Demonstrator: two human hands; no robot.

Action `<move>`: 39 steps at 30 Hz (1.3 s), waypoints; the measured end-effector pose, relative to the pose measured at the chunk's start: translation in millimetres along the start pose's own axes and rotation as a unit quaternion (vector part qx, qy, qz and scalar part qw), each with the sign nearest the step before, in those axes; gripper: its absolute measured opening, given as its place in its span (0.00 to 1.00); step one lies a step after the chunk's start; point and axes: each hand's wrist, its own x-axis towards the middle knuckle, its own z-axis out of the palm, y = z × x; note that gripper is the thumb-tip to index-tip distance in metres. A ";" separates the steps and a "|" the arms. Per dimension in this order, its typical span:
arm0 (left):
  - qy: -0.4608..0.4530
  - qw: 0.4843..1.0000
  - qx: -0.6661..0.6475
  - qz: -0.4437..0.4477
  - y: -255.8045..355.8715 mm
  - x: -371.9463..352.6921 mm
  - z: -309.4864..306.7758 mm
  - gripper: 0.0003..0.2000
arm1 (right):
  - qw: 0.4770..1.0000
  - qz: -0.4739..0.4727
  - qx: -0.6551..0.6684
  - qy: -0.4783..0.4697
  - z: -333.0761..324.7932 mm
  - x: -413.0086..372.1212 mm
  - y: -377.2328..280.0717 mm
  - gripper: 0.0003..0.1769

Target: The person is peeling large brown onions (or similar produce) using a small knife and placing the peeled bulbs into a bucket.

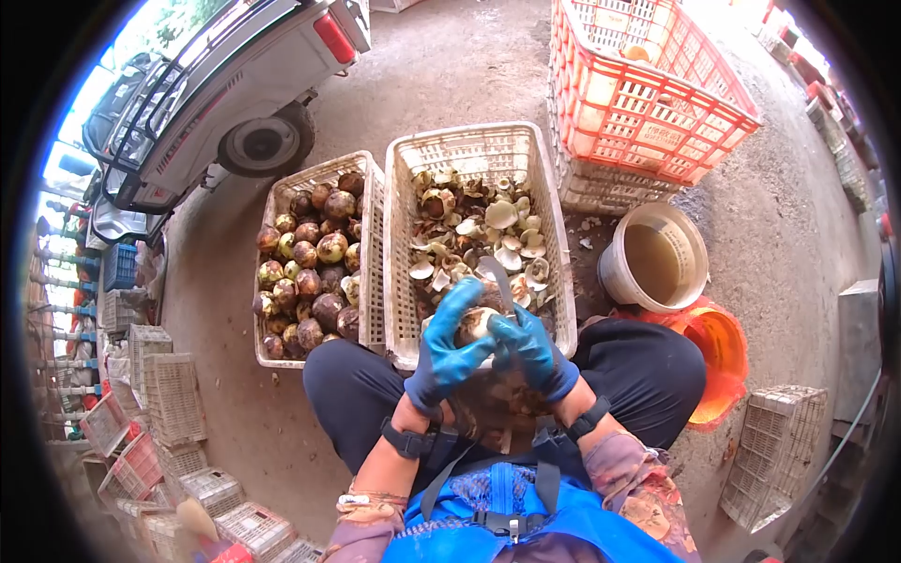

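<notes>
A: What's at the left?

B: A white slatted plastic crate (pixel 374 267) full of round brown-and-cream produce (pixel 332 248). Right beside it, a longer white plastic crate (pixel 558 239) holds thin, pale, curved parings (pixel 501 215).

A: And the hands?

B: Both wear blue gloves, over the near end of that longer crate. The left hand (pixel 450 347) has its fingers curled partway around a brown-skinned round piece with a pale cut face (pixel 475 325).

A: The other one?

B: A grey metal knife blade (pixel 503 281) rises between them, close against the piece. The right hand (pixel 533 352) seems closed on its handle, though the glove hides the grip itself. Its thumb lies by the pale face.

A: How is this cut best made, in your view?

B: Shallow strokes, I'd say, turning the piece with the left fingers and tucking their tips away from the edge. Wet gloves could slip. Over the crate is a good place; parings can drop straight in.

A: Farther right?

B: A pale plastic bucket (pixel 613 272) of murky liquid, then an orange-red plastic container (pixel 736 340) on the floor.
</notes>
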 end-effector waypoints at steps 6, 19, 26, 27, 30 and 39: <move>-0.005 0.784 -0.586 -0.204 -3.1 -9.7 19.8 0.35 | 0.974 -0.004 0.224 0.014 10.5 5.7 2.9 0.27; 0.218 0.773 -0.504 -0.317 -38.7 -17.7 7.5 0.23 | 0.867 -0.176 -0.456 0.093 14.4 -14.5 16.8 0.16; 0.239 0.756 -0.500 -0.349 -33.0 -15.0 8.0 0.24 | 0.782 -0.150 -0.603 0.045 22.9 -16.0 24.8 0.13; 0.245 0.754 -0.504 -0.342 -34.6 -14.2 9.6 0.23 | 0.779 -0.148 -0.607 0.050 23.7 -16.3 24.1 0.13; 0.257 0.763 -0.487 -0.338 -42.7 -15.1 12.6 0.23 | 0.772 -0.121 -0.621 0.063 29.2 -16.9 20.0 0.13; 0.252 0.805 -0.433 -0.316 -41.2 -12.7 11.4 0.23 | 0.818 -0.181 -0.539 0.089 24.8 -13.0 24.5 0.11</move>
